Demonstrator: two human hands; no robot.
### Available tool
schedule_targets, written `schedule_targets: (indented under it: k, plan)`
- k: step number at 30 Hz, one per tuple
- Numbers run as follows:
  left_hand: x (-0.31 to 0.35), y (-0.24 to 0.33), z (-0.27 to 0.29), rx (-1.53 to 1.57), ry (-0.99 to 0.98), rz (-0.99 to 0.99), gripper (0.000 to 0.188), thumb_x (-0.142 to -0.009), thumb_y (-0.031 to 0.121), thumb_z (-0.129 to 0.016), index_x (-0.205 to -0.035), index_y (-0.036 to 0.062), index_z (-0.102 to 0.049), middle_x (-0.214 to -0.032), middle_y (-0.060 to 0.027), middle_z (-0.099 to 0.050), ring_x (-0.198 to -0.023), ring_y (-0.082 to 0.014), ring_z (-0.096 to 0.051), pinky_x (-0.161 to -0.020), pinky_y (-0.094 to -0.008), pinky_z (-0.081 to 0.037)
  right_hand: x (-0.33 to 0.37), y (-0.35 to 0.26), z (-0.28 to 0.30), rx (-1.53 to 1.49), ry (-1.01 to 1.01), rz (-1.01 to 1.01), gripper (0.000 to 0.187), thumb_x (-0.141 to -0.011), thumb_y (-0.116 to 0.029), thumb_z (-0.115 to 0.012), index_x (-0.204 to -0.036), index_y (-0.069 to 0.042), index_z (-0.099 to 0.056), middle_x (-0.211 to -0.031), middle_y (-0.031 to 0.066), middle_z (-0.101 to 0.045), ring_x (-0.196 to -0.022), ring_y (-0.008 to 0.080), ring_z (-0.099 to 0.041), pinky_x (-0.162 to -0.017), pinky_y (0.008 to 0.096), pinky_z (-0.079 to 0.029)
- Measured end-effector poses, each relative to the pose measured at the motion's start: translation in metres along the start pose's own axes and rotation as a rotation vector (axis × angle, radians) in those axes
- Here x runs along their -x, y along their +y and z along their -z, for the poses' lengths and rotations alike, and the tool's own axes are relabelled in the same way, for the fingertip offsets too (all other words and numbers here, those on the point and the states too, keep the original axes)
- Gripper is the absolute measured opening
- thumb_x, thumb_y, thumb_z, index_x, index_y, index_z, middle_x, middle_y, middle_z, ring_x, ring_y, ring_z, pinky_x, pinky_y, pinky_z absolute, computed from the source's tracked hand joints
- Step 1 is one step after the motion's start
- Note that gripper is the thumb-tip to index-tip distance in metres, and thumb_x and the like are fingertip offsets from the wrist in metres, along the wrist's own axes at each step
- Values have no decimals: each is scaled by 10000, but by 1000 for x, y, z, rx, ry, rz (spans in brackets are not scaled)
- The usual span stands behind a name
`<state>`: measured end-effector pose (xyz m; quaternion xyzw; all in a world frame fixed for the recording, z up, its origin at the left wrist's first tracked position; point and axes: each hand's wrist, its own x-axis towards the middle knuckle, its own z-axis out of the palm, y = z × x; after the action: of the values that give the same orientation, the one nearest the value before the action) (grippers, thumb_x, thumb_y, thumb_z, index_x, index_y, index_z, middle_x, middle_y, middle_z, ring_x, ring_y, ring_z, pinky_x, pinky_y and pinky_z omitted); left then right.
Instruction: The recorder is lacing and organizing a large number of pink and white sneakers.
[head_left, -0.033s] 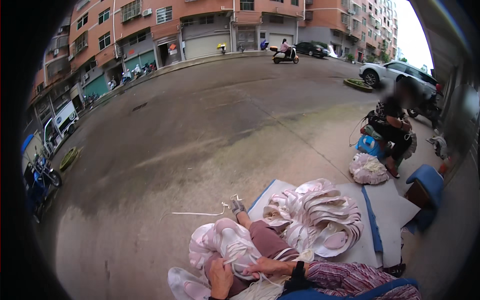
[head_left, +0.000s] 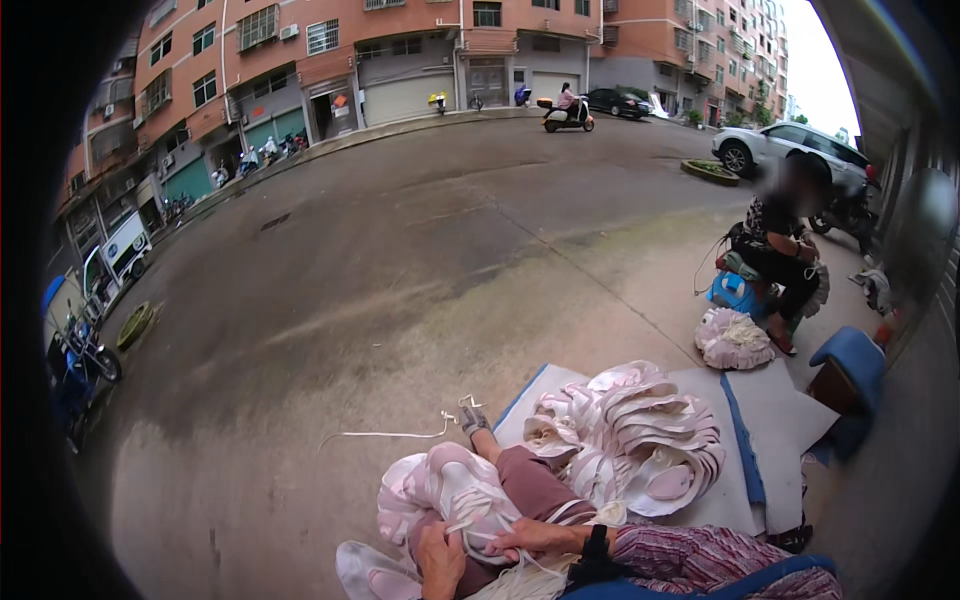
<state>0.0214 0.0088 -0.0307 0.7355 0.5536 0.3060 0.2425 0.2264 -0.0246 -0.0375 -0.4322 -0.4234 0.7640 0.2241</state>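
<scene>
Left hand (head_left: 441,560) and right hand (head_left: 537,538) both gripping white flat cords (head_left: 478,520) atop pink-and-white bundled fabric pieces (head_left: 440,485) (lap-held); bigger pile of pink-white cut pieces (head_left: 630,435) beyond right hand.

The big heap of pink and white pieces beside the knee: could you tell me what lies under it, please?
The heap rests on a pale mat with a blue edge. Whatever the mat carries beneath the heap's middle is hidden.

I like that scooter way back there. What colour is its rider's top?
Pink, in the head view.
</scene>
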Motion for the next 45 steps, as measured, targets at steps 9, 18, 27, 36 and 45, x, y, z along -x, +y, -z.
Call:
schedule_targets:
  k: [9,18,27,36,45]
  plan:
    - [-4,-33,-22,-44,-26,-88,235,-820,272,-568,-795,40,-593,-804,-200,-601,-799,-378,-568,-726,-481,-448,-9,12,22,-283,-78,62,293,-934,-265,-601,-1068,-7,-637,-658,-64,-528,-561,0,-449,-475,160,-299]
    - [-12,-64,-36,221,-47,188,286,-824,285,-622,-681,40,-587,-547,-81,-538,-504,-187,-519,-512,-360,-427,19,-10,26,-244,-178,38,252,-936,-250,-600,-1016,-15,-641,-627,-44,-510,-540,17,-446,-490,161,-311]
    - [-8,-23,-16,75,-17,44,286,-833,322,-573,-756,53,-633,-724,-135,-624,-682,-289,-598,-650,-393,-464,28,-17,26,-215,-322,21,246,-936,-257,-598,-1012,-24,-626,-616,-61,-514,-520,7,-434,-472,161,-289]
    - [-17,-23,-15,297,-141,301,214,-841,235,-579,-778,35,-625,-729,-101,-599,-546,-212,-573,-510,-331,-451,45,-26,27,-164,-429,100,238,-948,-244,-580,-993,-12,-607,-624,-71,-506,-522,-22,-441,-465,137,-295]
    - [-4,-58,-41,200,-104,275,198,-819,204,-595,-817,8,-617,-818,-161,-583,-748,-311,-599,-701,-400,-476,36,-4,31,-110,-432,58,262,-933,-257,-599,-1000,-5,-631,-605,-69,-492,-499,-18,-425,-442,143,-281]
